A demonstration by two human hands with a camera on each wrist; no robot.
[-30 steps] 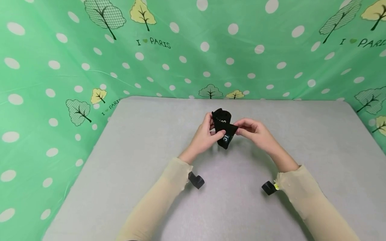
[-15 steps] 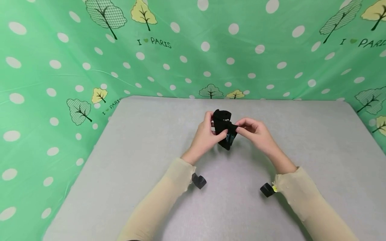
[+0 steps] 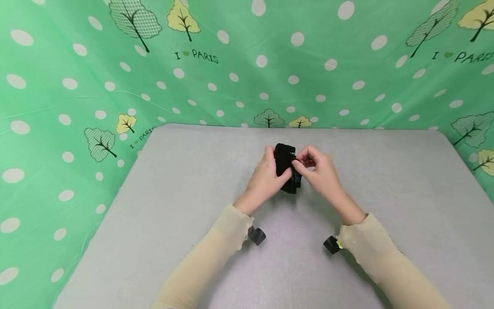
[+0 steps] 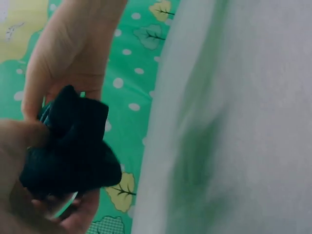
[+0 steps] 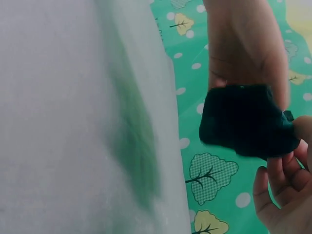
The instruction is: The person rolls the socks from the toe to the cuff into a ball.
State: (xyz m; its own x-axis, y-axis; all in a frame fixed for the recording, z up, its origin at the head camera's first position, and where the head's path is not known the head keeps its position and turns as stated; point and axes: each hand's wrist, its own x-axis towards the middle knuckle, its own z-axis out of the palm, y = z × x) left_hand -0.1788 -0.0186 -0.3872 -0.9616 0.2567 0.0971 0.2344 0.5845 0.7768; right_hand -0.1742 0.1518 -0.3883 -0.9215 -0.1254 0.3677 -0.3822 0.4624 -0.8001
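Note:
A folded bundle of black cloth that looks like black socks [image 3: 284, 161], with a little white lettering at its edge, is held up above the table. My left hand [image 3: 265, 178] grips its left side, thumb across the front and fingers behind. At the upper right edge, my right hand [image 3: 318, 171] pinches the cloth between thumb and fingers. In the left wrist view the socks [image 4: 73, 151] look dark and bunched between both hands. The right wrist view shows the broad folded face of the socks [image 5: 239, 122], with my right hand [image 5: 287, 195] at the lower corner.
Beneath the hands spreads a grey table [image 3: 173, 184]. A green curtain [image 3: 216, 98] with white dots and printed trees hangs behind it and along the left. Black wrist-mounted pieces [image 3: 257, 235] stick out from both sleeves.
My right hand has moved left, drawing the pinched edge in over the bundle. The larger lettering on the front is now covered. My left hand has shifted slightly right and keeps its grip.

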